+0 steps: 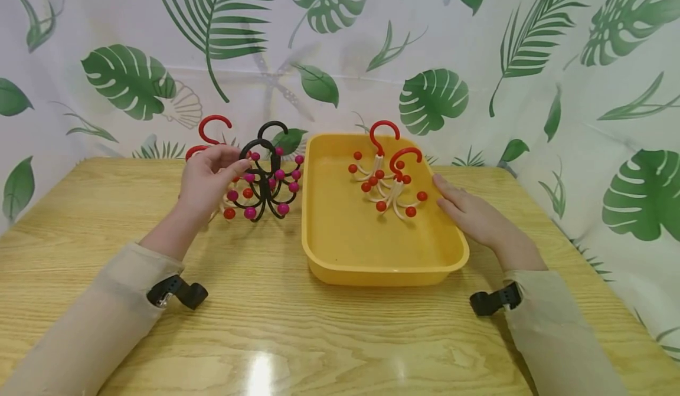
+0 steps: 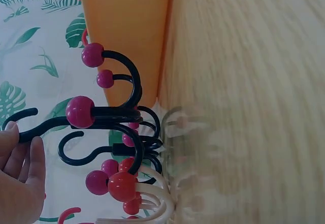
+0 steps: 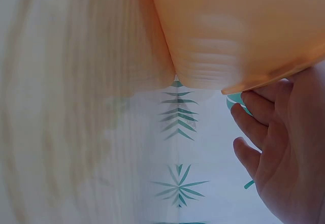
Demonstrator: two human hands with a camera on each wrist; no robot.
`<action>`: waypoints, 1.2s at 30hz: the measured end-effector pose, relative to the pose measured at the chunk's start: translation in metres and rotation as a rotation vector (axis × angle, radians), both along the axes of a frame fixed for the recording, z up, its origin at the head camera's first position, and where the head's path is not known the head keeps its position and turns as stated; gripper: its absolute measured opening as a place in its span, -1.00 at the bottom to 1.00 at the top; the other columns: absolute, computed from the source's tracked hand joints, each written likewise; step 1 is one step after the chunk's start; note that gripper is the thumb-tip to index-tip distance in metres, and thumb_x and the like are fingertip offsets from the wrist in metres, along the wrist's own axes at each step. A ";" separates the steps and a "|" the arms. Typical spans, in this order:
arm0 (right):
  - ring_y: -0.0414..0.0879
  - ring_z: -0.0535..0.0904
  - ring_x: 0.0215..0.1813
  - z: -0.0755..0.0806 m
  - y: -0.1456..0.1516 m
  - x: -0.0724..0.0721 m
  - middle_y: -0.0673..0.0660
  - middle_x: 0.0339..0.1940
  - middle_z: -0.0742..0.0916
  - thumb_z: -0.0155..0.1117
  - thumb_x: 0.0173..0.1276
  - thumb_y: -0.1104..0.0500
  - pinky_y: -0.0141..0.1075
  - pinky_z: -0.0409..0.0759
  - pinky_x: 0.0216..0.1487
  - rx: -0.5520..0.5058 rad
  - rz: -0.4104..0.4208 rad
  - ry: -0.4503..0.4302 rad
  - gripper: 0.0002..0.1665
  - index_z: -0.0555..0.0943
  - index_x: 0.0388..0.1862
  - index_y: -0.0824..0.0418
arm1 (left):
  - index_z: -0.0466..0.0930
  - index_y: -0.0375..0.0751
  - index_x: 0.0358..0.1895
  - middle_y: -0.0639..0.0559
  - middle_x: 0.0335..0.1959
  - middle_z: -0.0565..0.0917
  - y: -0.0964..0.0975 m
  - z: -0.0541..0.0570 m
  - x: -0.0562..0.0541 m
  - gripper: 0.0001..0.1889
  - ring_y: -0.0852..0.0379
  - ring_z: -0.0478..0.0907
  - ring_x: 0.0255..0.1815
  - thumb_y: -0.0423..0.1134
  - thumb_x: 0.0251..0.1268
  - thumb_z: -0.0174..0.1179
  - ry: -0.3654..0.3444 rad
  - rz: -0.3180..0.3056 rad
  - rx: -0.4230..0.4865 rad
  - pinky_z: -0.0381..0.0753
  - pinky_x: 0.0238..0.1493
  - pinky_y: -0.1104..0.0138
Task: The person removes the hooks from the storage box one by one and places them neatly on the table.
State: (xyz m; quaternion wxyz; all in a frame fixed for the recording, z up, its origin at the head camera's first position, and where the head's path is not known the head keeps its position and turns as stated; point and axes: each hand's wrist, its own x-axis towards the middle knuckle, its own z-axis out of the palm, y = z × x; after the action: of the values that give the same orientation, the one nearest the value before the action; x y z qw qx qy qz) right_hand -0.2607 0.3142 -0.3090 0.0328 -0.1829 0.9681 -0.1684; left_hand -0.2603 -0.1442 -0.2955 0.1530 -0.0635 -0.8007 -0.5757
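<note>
My left hand (image 1: pixel 204 177) pinches the hook of a black hanger (image 1: pixel 264 188), whose curved prongs end in magenta balls. It hangs upright, its prongs close over the table in the left wrist view. Just behind it stands another black hanger (image 1: pixel 275 161) of the same kind. Two hangers with red hooks, white prongs and red balls stand behind my left hand, mostly hidden; one red hook (image 1: pixel 201 129) shows above. My right hand (image 1: pixel 478 219) rests with extended fingers against the right rim of a yellow tub (image 1: pixel 340 236); its fingertips touch under the rim in the right wrist view.
Inside the tub, toward its back right, stand two red-hooked white hangers: a front one (image 1: pixel 396 190) and a rear one (image 1: pixel 378 163). The wooden table (image 1: pixel 255 337) ends at a leaf-patterned backdrop (image 1: pixel 350 48). Each sleeve carries a black wrist camera.
</note>
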 end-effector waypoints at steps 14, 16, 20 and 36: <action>0.29 -0.08 0.49 0.001 -0.002 0.000 0.11 0.55 0.00 -0.30 0.57 -0.16 0.18 -0.08 0.41 -0.004 -0.004 -0.012 -0.28 -0.12 0.56 0.07 | 0.57 -0.34 -0.01 -0.08 -0.18 0.60 0.002 -0.016 -0.007 -0.69 0.19 0.57 -0.22 -0.21 0.30 0.24 0.006 -0.010 -0.031 0.57 -0.17 0.41; 0.29 -0.07 0.49 0.001 -0.002 0.000 0.11 0.55 0.00 -0.30 0.57 -0.16 0.18 -0.08 0.41 -0.005 -0.003 -0.011 -0.28 -0.12 0.56 0.08 | 0.57 -0.34 -0.01 -0.10 -0.15 0.61 0.002 -0.015 -0.007 -0.70 0.18 0.55 -0.20 -0.22 0.30 0.24 0.004 -0.012 -0.039 0.56 -0.16 0.40; 0.28 -0.07 0.50 0.001 -0.002 0.001 0.12 0.55 0.01 -0.30 0.57 -0.16 0.17 -0.08 0.41 -0.002 -0.005 -0.004 -0.28 -0.11 0.55 0.10 | 0.56 -0.34 0.01 -0.13 -0.10 0.60 0.003 -0.012 -0.005 -0.69 0.13 0.50 -0.13 -0.21 0.30 0.24 -0.024 -0.024 -0.059 0.52 -0.17 0.46; 0.30 -0.04 0.48 0.003 -0.003 0.002 0.17 0.54 0.04 -0.26 0.57 -0.11 0.18 -0.05 0.40 -0.007 0.000 0.007 -0.30 -0.08 0.55 0.13 | 0.55 -0.32 0.07 -0.13 -0.09 0.60 0.002 -0.013 -0.007 -0.68 0.12 0.56 -0.16 -0.24 0.33 0.21 -0.066 -0.034 -0.064 0.58 -0.09 0.35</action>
State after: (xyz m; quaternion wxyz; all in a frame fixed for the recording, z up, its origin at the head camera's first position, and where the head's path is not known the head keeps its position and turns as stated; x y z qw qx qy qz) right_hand -0.2583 0.3107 -0.3061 0.0287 -0.1834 0.9676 -0.1713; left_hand -0.2670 -0.1426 -0.3085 0.1146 -0.0631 -0.8222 -0.5540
